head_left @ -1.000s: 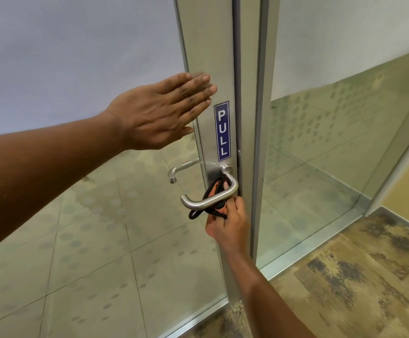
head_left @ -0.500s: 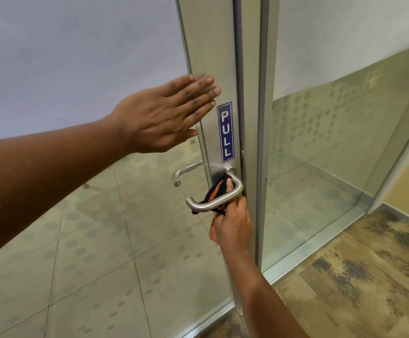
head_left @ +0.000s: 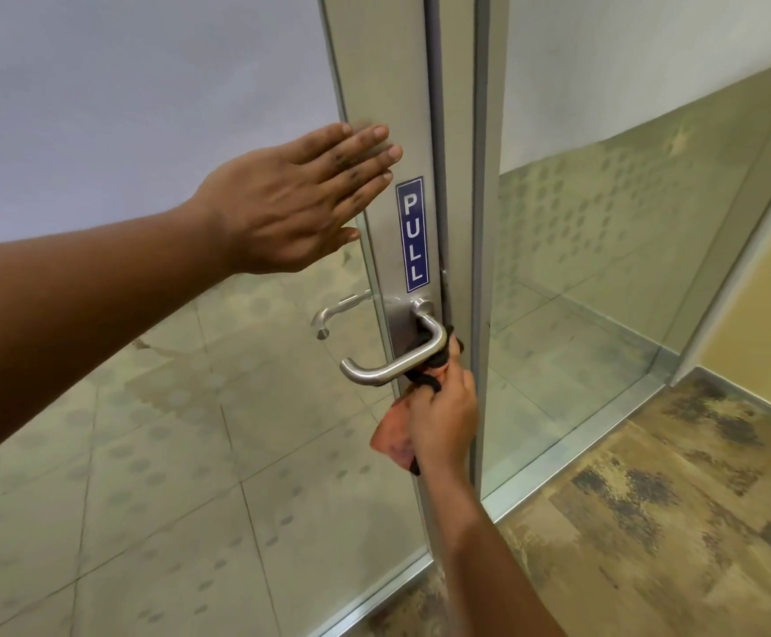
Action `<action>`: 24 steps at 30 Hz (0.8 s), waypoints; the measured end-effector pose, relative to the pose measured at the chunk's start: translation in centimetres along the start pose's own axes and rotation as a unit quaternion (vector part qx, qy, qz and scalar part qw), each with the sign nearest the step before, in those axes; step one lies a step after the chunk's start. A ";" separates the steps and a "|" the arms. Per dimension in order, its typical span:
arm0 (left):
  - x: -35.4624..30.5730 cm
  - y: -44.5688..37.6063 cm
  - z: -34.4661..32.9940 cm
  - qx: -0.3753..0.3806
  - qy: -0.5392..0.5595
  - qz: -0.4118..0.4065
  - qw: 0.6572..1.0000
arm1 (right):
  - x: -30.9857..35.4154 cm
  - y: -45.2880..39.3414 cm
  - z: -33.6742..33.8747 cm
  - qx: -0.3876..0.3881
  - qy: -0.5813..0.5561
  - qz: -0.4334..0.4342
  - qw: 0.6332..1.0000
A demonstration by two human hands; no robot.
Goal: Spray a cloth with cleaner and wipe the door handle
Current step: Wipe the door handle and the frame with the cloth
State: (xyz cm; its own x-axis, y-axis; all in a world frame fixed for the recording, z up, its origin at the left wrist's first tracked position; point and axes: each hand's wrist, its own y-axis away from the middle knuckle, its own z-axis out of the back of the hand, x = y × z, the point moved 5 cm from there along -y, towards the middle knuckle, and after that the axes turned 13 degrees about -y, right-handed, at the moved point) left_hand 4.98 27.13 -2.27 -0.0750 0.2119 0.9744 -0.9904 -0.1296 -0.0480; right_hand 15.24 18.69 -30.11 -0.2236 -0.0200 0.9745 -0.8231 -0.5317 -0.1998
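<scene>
The wiping step looks to be the one in hand: no spray bottle is anywhere in view, and the cloth (head_left: 395, 432) is already at the door handle (head_left: 397, 356), just right of the frame's centre. The right hand (head_left: 443, 425), coming up from the bottom of the frame, has its fingers curled round the cloth, an orange-pink piece with dark edging. The upper part is bunched against the underside of the lever near its bend, and a loose flap hangs out to the left of the hand. The left hand (head_left: 291, 200), in the upper left, lies flat with fingers straight and close together, the fingertips on the metal door frame (head_left: 374, 75) beside the blue PULL sign (head_left: 413, 234), seemingly steadying the door. A second lever (head_left: 337, 310) shows through the glass on the far side. I'd judge the long free end of the lever, reaching left, hasn't been reached by the cloth yet, so the next move calls for sliding the cloth along it while the flat hand keeps the door from swinging.
</scene>
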 end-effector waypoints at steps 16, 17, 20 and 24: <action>0.1 -0.1 -0.1 0.003 -0.005 -0.005 1.000 | 0.7 0.4 -2.1 0.105 0.227 0.017 0.968; 0.2 -0.1 0.0 0.006 0.000 -0.003 1.000 | 0.2 0.7 -2.1 0.117 0.238 0.031 0.964; 0.0 -0.1 -0.4 0.005 0.005 -0.004 1.000 | -2.1 1.8 -1.5 0.190 0.254 0.055 0.947; -0.1 0.0 -0.5 0.018 0.002 -0.002 1.000 | -5.0 3.1 1.2 0.194 0.205 0.007 0.959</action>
State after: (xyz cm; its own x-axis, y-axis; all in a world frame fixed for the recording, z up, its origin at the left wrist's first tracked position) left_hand 4.93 27.60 -2.46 -0.0708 0.2161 0.9738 -0.9858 -0.1642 -0.0352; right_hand 14.38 16.14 -35.48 -0.4849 0.2623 0.8343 -0.5798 -0.8106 -0.0822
